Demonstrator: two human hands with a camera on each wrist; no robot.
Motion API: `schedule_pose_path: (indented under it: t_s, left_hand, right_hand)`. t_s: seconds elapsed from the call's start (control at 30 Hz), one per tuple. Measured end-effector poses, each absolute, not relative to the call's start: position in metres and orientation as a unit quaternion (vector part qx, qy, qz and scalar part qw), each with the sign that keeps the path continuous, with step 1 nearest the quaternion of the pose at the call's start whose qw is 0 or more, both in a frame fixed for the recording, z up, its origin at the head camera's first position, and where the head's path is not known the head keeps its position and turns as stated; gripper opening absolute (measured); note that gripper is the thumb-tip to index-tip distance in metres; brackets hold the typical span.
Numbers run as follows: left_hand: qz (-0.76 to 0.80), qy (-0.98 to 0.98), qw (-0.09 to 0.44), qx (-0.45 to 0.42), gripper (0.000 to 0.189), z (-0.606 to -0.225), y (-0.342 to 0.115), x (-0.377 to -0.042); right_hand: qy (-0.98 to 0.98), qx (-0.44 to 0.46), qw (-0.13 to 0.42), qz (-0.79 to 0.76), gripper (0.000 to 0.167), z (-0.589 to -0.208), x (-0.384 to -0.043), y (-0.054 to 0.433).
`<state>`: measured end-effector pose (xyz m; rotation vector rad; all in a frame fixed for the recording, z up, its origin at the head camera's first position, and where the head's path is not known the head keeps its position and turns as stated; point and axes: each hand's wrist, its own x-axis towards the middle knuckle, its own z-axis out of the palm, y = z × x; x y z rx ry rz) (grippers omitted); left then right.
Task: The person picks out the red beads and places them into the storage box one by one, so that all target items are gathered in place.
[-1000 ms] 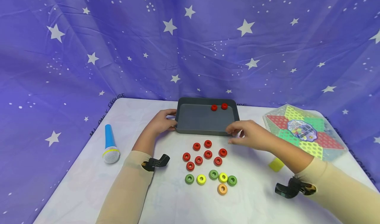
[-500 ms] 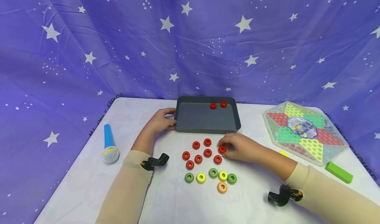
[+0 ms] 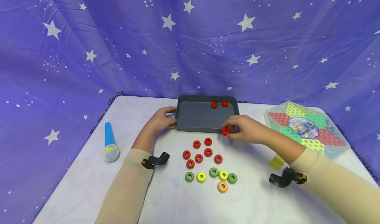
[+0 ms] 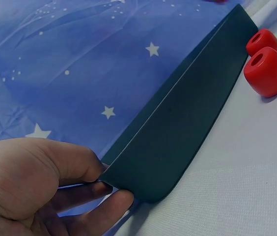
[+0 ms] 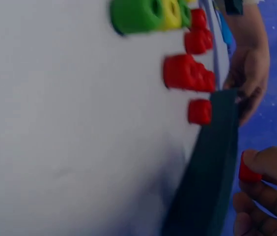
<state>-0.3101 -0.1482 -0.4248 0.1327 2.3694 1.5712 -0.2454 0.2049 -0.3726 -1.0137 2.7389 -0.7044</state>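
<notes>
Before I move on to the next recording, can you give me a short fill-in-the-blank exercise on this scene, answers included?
1. The right hand pinches a bead whose color is ____.
2. The left hand grips the tray, and the number of beads lying inside it is ____.
3. The loose bead lowest in the head view is colored ____.
4. The microphone has a handle colored ____.

Missing words: red; two; orange; blue.

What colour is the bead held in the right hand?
Red: the bead in the right hand shows best in the head view.
</notes>
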Motion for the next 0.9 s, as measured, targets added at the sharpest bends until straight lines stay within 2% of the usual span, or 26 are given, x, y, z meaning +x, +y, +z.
schedule_pose_path:
  t_s: [0.4,0.6,0.9]
  left_hand:
    - [0.548,0.821,0.151,0.050,0.062,-0.427,-0.148,-0.311]
    - [0.544,0.824,0.150,0.049,0.062,-0.424,-0.148,-0.311]
    - [0.542,0.826,0.150,0.047,0.062,-0.424,-0.149,-0.311]
  right_hand:
    - [0.911,-0.339,0.037,-0.230,0.029,-0.333,-0.307,0.189]
    - [0.921,-0.322,0.027,-0.220,0.027,-0.333,-0.329,0.174]
    - [0.925,-0.322,0.045,-0.196,0.018,-0.346,-0.367,0.147]
